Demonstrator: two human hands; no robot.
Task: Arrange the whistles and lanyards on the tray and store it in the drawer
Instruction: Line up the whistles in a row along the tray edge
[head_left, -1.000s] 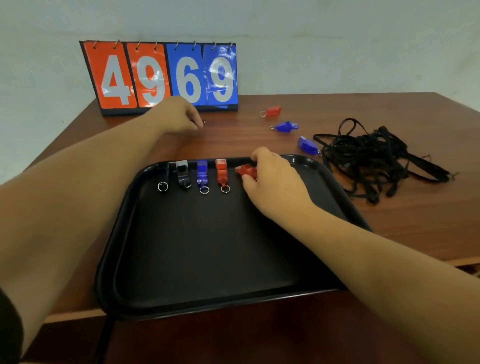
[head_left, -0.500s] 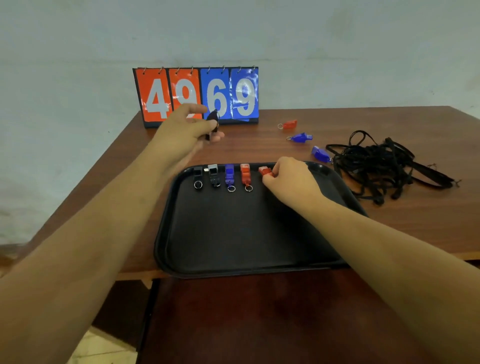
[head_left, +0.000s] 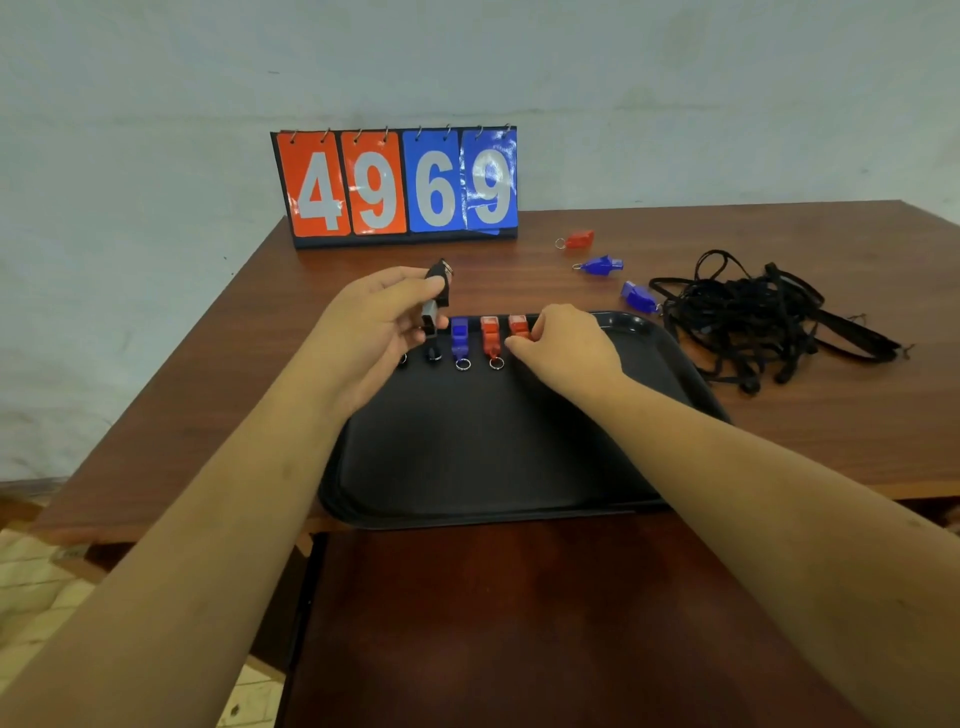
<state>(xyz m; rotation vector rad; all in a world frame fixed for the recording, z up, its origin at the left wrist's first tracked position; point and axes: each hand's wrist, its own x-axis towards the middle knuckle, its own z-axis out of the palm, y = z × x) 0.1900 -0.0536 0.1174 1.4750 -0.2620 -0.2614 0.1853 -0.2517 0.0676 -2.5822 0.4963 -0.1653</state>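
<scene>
A black tray (head_left: 519, 447) lies on the wooden table, its near edge over the table's front. Along its far side stands a row of whistles: two black ones partly hidden by my left hand, a blue one (head_left: 459, 335), a red one (head_left: 489, 335) and another red one (head_left: 518, 325). My right hand (head_left: 563, 345) grips that last red whistle on the tray. My left hand (head_left: 379, 325) holds a black whistle (head_left: 439, 283) above the tray's far left corner. Loose on the table lie a red whistle (head_left: 577, 239), two blue whistles (head_left: 600, 265) (head_left: 638, 298) and a tangle of black lanyards (head_left: 753, 317).
A flip scoreboard (head_left: 397, 187) reading 4969 stands at the table's back edge against the wall. A dark wooden surface (head_left: 519, 623) fills the foreground below the tray. Tiled floor shows at the lower left.
My left hand has lifted a black whistle from near the scoreboard and brought it toward the tray. My right hand has set the red whistle upright in the row. The view has pulled back.
</scene>
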